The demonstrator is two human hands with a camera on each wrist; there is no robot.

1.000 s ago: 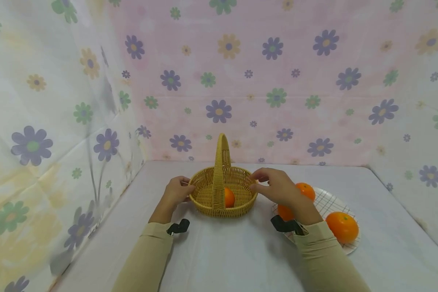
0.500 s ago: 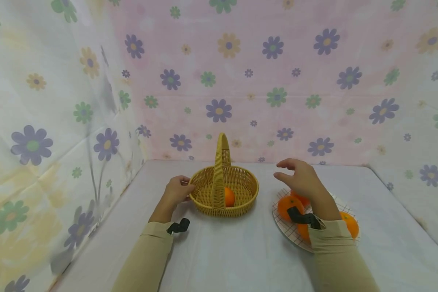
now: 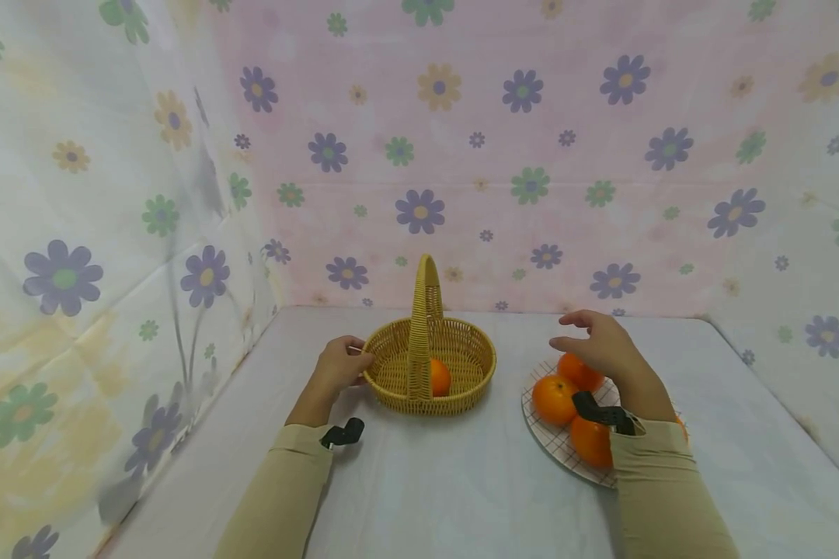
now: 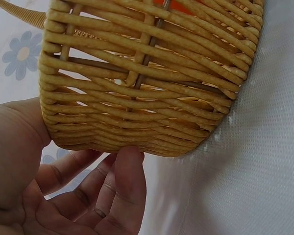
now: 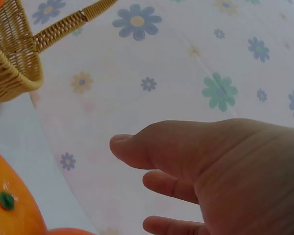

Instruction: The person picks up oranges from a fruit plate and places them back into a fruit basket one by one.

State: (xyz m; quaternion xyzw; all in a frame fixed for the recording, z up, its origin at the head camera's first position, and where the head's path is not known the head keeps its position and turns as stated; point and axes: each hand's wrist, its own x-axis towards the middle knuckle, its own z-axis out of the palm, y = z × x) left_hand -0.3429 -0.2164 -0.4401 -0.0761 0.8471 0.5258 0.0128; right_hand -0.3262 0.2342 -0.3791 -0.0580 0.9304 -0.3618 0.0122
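A yellow wicker basket with a tall arched handle stands on the white-covered table. One orange lies inside it, partly behind the handle. My left hand grips the basket's left end; in the left wrist view its fingers touch the woven wall. To the right, a white plate with a grid pattern bears several oranges, some partly hidden by my right arm. Over the plate's far side hovers my right hand, thumb and fingers apart, holding nothing. The right wrist view shows an orange beside it.
Flowered cloth rises behind the table and along both sides. A dark mount sits at the left wrist, and a similar one at the right wrist hangs close over the oranges.
My right hand has left the basket's right rim and moved right over the plate, its fingers spread apart. The left hand and the basket have stayed in place.
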